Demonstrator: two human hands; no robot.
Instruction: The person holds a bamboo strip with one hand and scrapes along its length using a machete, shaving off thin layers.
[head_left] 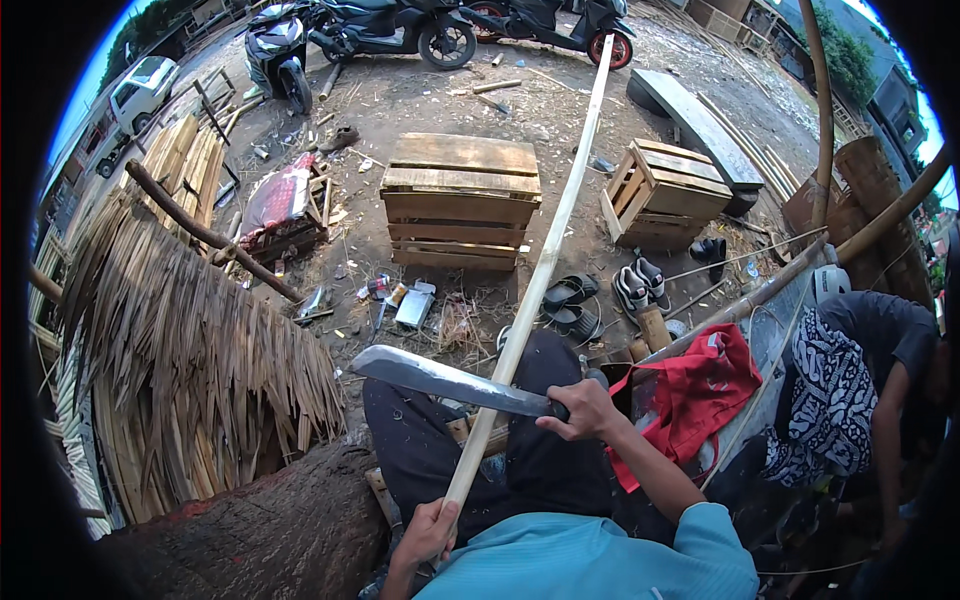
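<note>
My right hand is closed round the dark handle of a machete. Its broad grey blade points left and lies across a long pale bamboo strip, over my lap; whether the edge touches the strip I cannot tell. The strip's near end is gripped in my left hand, close to my body. From there it slopes up and away between my knees toward the parked motorbikes. Dark trousers cover my legs beneath the blade.
Two wooden crates stand ahead. Dried thatch hangs at left. Sandals and shoes lie beyond my knees. A red cloth lies at right, near a bent-over person. Motorbikes are parked at the back.
</note>
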